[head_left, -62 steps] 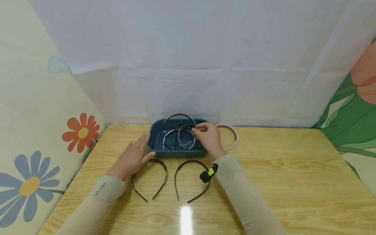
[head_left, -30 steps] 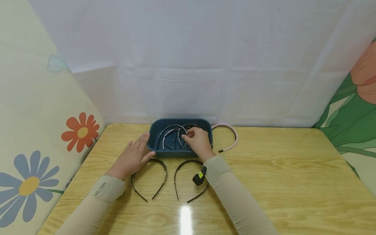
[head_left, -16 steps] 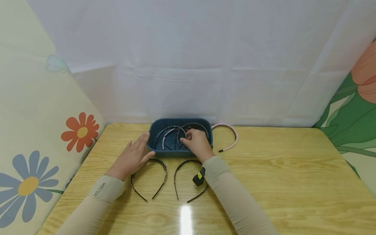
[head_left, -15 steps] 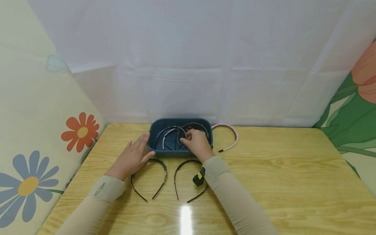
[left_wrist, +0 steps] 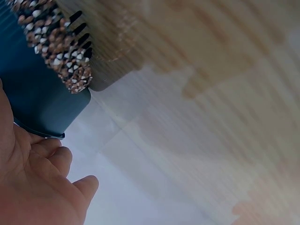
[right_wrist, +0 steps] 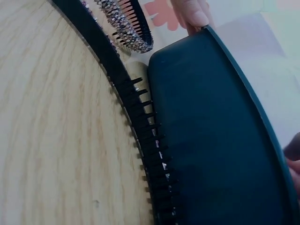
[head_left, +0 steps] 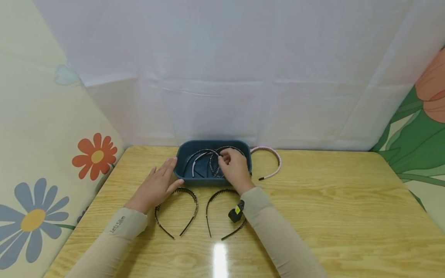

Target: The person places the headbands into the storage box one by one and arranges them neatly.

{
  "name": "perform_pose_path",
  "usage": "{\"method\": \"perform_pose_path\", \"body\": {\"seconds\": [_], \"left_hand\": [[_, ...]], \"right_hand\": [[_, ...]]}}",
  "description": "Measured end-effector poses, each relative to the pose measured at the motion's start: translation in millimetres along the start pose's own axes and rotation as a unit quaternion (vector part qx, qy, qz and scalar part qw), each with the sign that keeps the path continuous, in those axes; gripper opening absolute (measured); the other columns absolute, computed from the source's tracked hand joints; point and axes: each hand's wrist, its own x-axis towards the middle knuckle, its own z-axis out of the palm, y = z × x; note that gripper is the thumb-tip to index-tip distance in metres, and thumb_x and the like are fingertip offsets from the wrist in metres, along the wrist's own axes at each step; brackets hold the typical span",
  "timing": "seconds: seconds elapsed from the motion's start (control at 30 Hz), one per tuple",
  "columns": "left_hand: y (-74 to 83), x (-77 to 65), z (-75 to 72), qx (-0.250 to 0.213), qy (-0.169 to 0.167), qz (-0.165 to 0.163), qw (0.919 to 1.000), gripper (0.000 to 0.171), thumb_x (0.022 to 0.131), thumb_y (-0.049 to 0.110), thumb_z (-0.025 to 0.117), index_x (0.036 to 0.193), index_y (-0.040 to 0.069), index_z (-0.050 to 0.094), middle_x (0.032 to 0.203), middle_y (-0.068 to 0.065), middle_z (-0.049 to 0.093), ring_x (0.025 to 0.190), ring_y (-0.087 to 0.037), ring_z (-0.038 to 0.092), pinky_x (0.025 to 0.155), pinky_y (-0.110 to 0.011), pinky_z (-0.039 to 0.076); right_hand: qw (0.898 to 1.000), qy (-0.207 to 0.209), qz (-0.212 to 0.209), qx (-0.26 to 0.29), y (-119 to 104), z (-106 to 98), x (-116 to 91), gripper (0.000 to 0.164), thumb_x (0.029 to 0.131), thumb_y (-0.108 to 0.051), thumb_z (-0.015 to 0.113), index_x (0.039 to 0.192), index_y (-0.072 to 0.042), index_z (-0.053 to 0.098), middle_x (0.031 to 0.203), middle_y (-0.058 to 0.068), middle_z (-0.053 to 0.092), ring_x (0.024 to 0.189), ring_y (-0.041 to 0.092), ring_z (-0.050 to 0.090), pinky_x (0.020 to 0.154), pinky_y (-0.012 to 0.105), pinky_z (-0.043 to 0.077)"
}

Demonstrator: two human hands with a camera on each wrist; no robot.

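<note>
My left hand (head_left: 156,185) rests with outstretched fingers against the left end of a dark blue plastic box (head_left: 205,181); the left wrist view shows its fingers (left_wrist: 58,157) at the box rim. My right hand (head_left: 238,168) reaches over the box's right half, thumb and fingers bent at a thin dark sparkly headband (head_left: 203,150). I cannot tell if they still pinch it. Inside the box lie several headbands, among them a pink one (head_left: 193,168), partly hidden by my right hand.
On the wooden table (head_left: 340,212), two black toothed headbands lie before the box: a left headband (head_left: 196,204) and a right headband (head_left: 208,212), partly under my right wrist. A pink headband (head_left: 279,160) lies right of the box. A white sheet (head_left: 222,77) hangs behind.
My right hand has carried the dark headband down and left into the box, then shifted slightly right and up. The left hand has stayed against the box.
</note>
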Motion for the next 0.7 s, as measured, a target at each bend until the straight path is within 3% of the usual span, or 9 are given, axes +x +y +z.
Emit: {"method": "perform_pose_path", "body": {"seconds": [0.17,0.37,0.5,0.7], "left_hand": [[-1.7,0.5,0.7,0.004,0.001,0.002,1.0000,0.081,0.107,0.047,0.047,0.161,-0.004,0.013,0.166,-0.024,0.016,0.153,-0.042,0.015,0.118,-0.068,0.012],[0.0,1.2,1.9,0.002,0.004,0.006,1.0000,0.081,0.107,0.048,0.046,0.161,-0.003,0.013,0.166,-0.024,0.017,0.152,-0.042,0.016,0.118,-0.069,0.013],[-0.2,1.1,2.2,0.005,0.006,0.007,0.9999,0.081,0.107,0.048,0.046,0.161,-0.003,0.013,0.166,-0.023,0.017,0.153,-0.042,0.016,0.118,-0.069,0.013],[-0.8,0.0,1.9,0.008,0.003,0.003,1.0000,0.081,0.107,0.048,0.045,0.161,-0.003,0.013,0.166,-0.023,0.016,0.153,-0.041,0.015,0.119,-0.068,0.012]], "right_hand": [[0.995,0.055,-0.054,0.065,6,-4,0,0.017,0.098,-0.007,0.063,0.111,0.002,0.071,0.095,0.010,0.066,0.082,0.021,0.063,0.071,0.032,0.056],[0.984,0.121,-0.099,0.084,16,-22,0,0.017,0.092,0.001,0.061,0.105,0.004,0.072,0.093,0.015,0.066,0.078,0.025,0.065,0.067,0.025,0.054],[0.982,0.150,-0.087,0.080,24,-40,0,0.017,0.091,0.002,0.061,0.103,0.004,0.073,0.094,0.017,0.067,0.079,0.027,0.066,0.068,0.026,0.055],[0.978,0.190,-0.039,0.072,35,-70,-2,0.016,0.094,0.000,0.061,0.104,0.004,0.073,0.099,0.019,0.069,0.088,0.032,0.068,0.074,0.038,0.059]]}}
